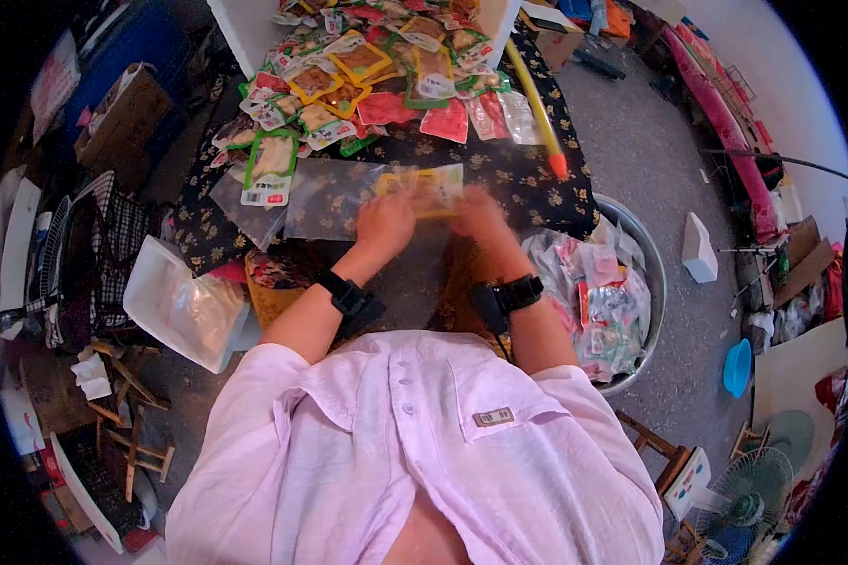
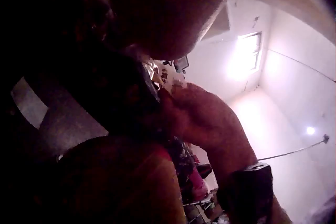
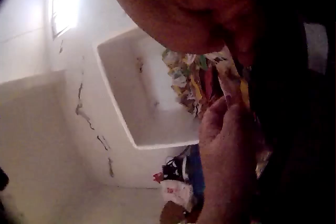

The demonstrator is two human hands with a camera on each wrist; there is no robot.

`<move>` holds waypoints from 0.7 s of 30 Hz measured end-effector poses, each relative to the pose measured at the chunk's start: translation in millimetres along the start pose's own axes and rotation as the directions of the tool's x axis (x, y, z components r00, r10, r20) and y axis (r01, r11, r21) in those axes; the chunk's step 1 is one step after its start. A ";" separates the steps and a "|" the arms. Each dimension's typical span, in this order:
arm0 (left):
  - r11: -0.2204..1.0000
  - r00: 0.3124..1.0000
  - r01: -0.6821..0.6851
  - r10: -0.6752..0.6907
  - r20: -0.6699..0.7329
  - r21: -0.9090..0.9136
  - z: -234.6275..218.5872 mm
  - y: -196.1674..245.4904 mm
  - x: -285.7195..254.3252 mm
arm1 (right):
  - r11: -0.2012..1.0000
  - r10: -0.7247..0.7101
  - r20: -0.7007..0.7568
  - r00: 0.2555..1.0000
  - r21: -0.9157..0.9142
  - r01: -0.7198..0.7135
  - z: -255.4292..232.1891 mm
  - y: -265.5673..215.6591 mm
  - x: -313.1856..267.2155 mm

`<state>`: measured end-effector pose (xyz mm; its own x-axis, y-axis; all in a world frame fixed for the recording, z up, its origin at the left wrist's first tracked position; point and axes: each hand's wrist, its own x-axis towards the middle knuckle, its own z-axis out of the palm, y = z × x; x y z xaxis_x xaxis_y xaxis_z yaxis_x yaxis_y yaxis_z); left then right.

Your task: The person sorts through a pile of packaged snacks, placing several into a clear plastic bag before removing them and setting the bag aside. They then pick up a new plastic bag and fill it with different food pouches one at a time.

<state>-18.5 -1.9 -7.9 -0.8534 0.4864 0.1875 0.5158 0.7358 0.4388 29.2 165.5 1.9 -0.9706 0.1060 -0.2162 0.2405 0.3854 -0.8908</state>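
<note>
A yellow-edged food packet (image 1: 431,189) lies between the two hands near the front edge of the flower-patterned table cloth (image 1: 528,202). My left hand (image 1: 386,224) pinches its left side, close over a clear plastic bag (image 1: 325,200) spread flat to the left. At the packet's right end, my right hand (image 1: 481,215), blurred, grips its edge. The right wrist view has the packet (image 3: 227,74) between the thumbs and fingers of both hands. In the dark left wrist view the fingertips are mostly hidden. A green-edged packet (image 1: 271,162) rests on the bag's left part.
Several food packets (image 1: 358,61) spill from a white box (image 1: 232,28) at the back. A yellow stick with an orange tip (image 1: 558,167) lies along the right. A metal basin (image 1: 655,282) of bagged packets stands lower right, a white tub (image 1: 151,282) lower left.
</note>
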 end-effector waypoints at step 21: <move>0.992 0.980 -0.123 0.116 -0.159 -0.033 -16.7 2.6 -3.7 | 0.756 -0.579 -0.013 0.815 -0.382 0.531 54.7 25.2 27.5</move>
<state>-15.2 -9.7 7.2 -0.7886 0.4875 0.3749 0.6142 0.6543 0.4412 7.9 128.0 -48.4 -0.9303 -0.1253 0.3446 -0.3296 0.6977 -0.6361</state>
